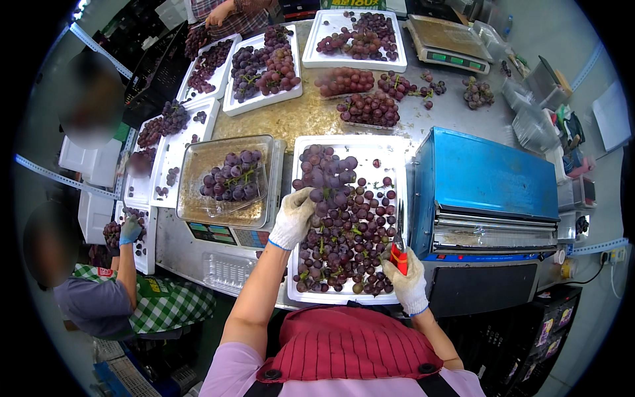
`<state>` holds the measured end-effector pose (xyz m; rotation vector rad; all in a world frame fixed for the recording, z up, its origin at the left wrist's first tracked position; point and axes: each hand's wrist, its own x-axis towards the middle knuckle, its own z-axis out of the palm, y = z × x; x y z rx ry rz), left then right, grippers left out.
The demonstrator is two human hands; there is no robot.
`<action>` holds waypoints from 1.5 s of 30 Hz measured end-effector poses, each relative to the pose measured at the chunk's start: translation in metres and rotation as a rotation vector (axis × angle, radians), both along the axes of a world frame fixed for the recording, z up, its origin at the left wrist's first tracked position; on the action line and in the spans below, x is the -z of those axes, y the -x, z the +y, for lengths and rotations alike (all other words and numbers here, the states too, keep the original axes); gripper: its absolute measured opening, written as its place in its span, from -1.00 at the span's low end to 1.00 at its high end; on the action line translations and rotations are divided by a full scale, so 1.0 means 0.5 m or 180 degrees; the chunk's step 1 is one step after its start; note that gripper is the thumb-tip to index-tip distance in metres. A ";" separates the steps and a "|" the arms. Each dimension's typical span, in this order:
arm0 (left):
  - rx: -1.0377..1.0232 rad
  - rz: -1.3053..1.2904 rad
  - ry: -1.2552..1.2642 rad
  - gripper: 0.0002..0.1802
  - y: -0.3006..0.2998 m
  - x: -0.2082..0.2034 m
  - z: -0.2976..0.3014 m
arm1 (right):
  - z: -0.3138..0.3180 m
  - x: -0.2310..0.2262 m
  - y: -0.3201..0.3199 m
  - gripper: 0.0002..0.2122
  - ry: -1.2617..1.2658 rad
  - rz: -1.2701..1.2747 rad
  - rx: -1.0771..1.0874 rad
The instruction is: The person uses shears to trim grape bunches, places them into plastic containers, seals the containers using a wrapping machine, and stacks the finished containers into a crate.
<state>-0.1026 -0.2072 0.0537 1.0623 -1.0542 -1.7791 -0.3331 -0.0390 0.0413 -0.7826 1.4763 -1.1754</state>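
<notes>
In front of me a white foam tray holds many purple grapes, some in clusters and some loose. My left hand, in a white knit glove, is closed at a bunch of dark grapes, which appears raised over the tray's left side. The stem in its fingers is hidden. At the tray's right edge my gloved right hand grips red-handled scissors, blades pointing away from me. To the left, a clear plastic box with a bunch of grapes rests on a scale.
A blue wrapping machine stands close on the right. Filled grape punnets and another grape tray lie beyond; a second scale is far right. Co-workers handle grapes at left and far left.
</notes>
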 end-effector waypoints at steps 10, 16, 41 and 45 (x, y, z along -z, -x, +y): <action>0.0005 -0.0008 0.0045 -0.65 0.000 0.032 -0.020 | 0.005 0.011 -0.005 -0.68 0.0057 -0.0249 0.0128; -0.0063 -0.1964 0.0963 -0.77 0.064 0.008 -0.069 | -0.001 0.028 -0.009 -0.68 0.0098 0.0247 0.0008; 0.0610 -0.4580 0.2528 -0.67 0.162 0.016 -0.068 | -0.220 -0.313 0.172 -0.69 0.0681 0.2840 -0.1766; 0.0974 -0.4172 0.2539 -0.69 0.155 -0.037 -0.022 | -0.444 -0.313 0.277 -0.74 0.0481 0.4466 -0.1288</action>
